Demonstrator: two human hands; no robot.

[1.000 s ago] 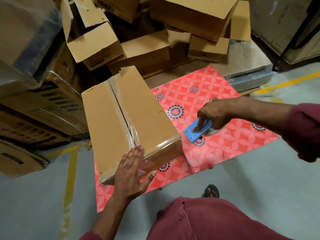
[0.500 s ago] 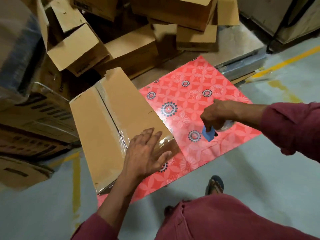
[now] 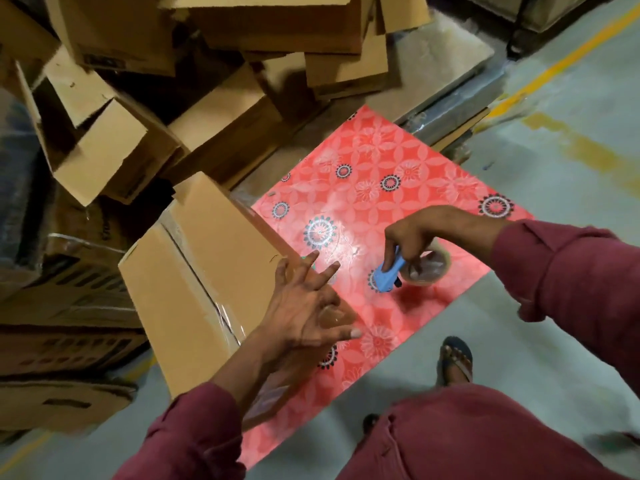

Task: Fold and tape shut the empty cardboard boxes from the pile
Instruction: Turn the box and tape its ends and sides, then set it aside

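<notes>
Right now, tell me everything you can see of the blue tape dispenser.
The tape dispenser has a light blue, plastic-looking body with a roll of clear tape mounted beside it. The right hand grips it from above, fingers curled round the handle. It is tilted, its blue end low against the red floral mat, apparently resting there with the roll. It sits apart from the taped cardboard box, to that box's right.

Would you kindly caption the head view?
Left hand spread over taped box; right hand holds blue tape dispenser.
</notes>
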